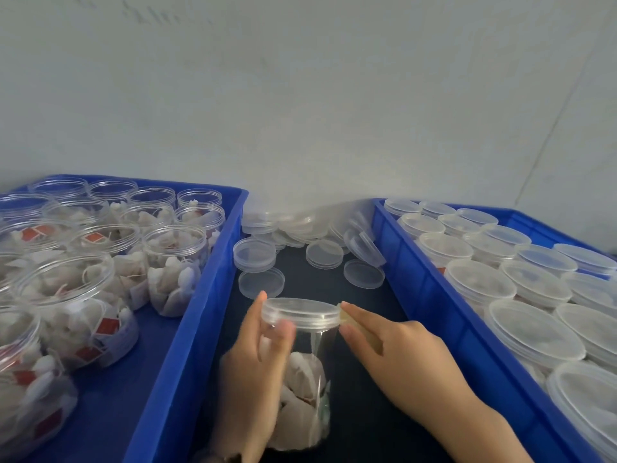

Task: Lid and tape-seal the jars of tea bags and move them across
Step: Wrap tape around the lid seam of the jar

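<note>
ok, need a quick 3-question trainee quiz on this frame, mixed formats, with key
1. True or false: the jar between the hands already has its lid on.
2. Which crate holds the lidded jars? A) the left blue crate B) the right blue crate C) neither
3. Fill in: the loose spare lids lie on the dark surface between the two ____.

Key
1. True. The left hand grips the jar while the right hand pinches something yellowish, probably tape, at the lid's rim.
2. B. The jars in the left crate are open.
3. crates
</note>
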